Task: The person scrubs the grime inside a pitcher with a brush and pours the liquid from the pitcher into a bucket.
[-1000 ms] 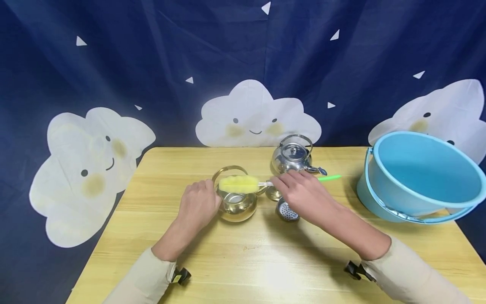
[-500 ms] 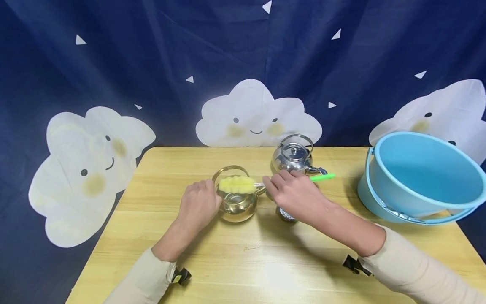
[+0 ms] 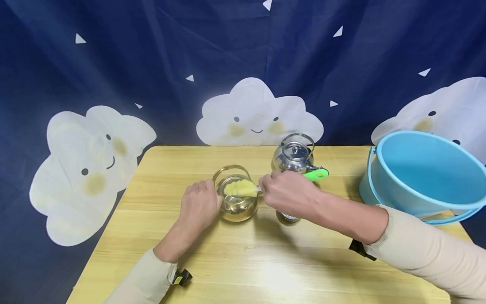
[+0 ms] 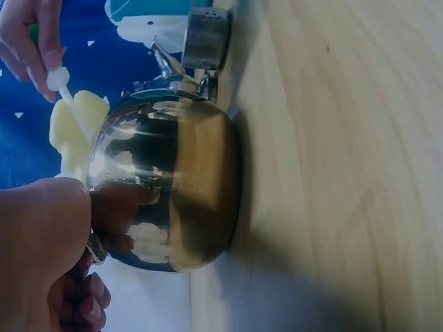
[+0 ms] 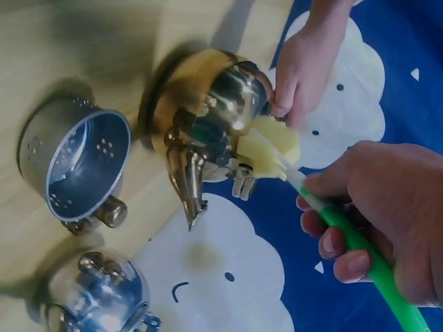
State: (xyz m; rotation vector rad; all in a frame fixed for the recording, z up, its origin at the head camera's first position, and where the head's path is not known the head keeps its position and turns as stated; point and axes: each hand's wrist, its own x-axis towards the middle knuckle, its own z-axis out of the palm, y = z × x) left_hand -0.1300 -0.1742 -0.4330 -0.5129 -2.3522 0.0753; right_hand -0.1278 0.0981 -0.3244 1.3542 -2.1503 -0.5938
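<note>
My left hand [image 3: 200, 204] grips the side of a shiny gold teapot [image 3: 238, 212] near the foot of its raised hoop handle [image 3: 231, 167]. The teapot stands upright and lidless on the table. In my right hand [image 3: 290, 193] is a sponge bottle brush with a green handle [image 3: 317, 174], fingers wrapped round it. Its yellow sponge head [image 3: 241, 188] slants into the teapot's mouth; how deep it reaches I cannot tell. The right wrist view shows the teapot's spout [image 5: 185, 176] and the sponge at the opening.
A perforated metal strainer [image 5: 76, 162] stands right of the teapot, partly under my right hand in the head view. Behind is a silver teapot [image 3: 290, 162] with its lid on. A large blue bucket [image 3: 379, 177] stands at the right, before a dark blue cloud-patterned curtain [image 3: 171, 50].
My right hand has shifted slightly left and tilted the brush, so its sponge went from above the teapot down into the mouth. My left hand has stayed on the teapot.
</note>
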